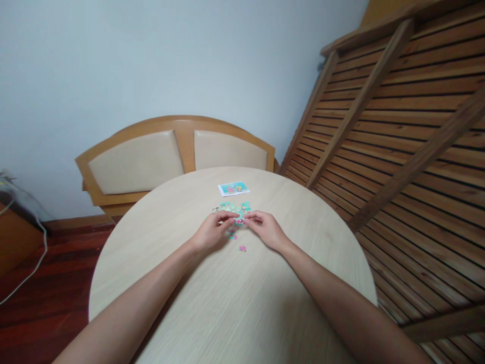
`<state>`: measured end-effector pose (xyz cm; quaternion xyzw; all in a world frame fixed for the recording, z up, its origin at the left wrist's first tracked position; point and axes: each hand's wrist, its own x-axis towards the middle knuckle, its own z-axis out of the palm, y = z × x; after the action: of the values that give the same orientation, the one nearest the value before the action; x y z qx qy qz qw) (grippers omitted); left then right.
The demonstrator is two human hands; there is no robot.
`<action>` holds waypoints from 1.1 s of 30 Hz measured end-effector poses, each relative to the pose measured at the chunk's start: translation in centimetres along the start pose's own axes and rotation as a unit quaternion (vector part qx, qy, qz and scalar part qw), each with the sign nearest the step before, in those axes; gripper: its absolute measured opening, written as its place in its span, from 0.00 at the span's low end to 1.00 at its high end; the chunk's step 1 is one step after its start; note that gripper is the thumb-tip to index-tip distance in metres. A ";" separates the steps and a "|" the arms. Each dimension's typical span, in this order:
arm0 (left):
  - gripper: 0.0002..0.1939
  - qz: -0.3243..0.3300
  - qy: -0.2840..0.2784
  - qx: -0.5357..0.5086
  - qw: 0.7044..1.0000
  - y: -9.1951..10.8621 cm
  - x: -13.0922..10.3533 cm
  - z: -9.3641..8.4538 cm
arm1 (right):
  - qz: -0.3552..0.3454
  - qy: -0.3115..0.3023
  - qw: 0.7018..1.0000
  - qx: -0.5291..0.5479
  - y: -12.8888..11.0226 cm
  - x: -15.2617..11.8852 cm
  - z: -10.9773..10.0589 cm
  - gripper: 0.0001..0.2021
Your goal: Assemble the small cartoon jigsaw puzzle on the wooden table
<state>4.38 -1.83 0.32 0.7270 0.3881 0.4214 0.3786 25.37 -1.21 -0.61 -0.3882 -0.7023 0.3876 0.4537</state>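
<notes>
Several small puzzle pieces, green, pink and yellow, lie in a cluster near the middle of the round table. My left hand reaches in from the left, its thumb and forefinger pinched on a small pink piece at the near side of the cluster. Opposite it, my right hand has its fingertips closed at the same small pieces. A pink piece lies apart, closer to me. Behind the cluster rests a teal picture card with two cartoon figures.
The round pale wooden table has a wooden headboard with cream panels behind it. Slatted wood panels lean at the right. A white cable hangs at the far left above a red-brown floor.
</notes>
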 end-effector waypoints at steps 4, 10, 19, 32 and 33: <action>0.13 0.004 0.012 -0.007 1.000 0.0 -0.1 0.6 | 0.031 -0.008 0.999 0.040 -0.4 -0.1 0.3 0.13; 0.12 -0.002 0.039 0.009 0.999 -0.2 -0.1 1.0 | 0.033 -0.027 0.997 0.060 -1.1 -0.2 0.3 0.14; 0.11 -0.012 0.040 0.001 0.999 -0.1 -0.1 1.1 | 0.013 -0.035 0.998 0.050 -0.8 -0.1 0.4 0.15; 0.11 -0.018 0.015 0.029 0.999 0.5 -0.5 1.2 | 0.003 -0.030 0.999 0.043 -0.4 0.0 0.3 0.15; 0.11 -0.019 0.018 0.032 0.999 0.5 -0.5 1.2 | 0.003 -0.032 0.999 0.041 -0.4 0.0 0.3 0.15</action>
<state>5.38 -2.74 0.14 0.7235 0.4218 0.4144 0.3562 25.03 -1.45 -0.33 -0.3588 -0.6987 0.4295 0.4456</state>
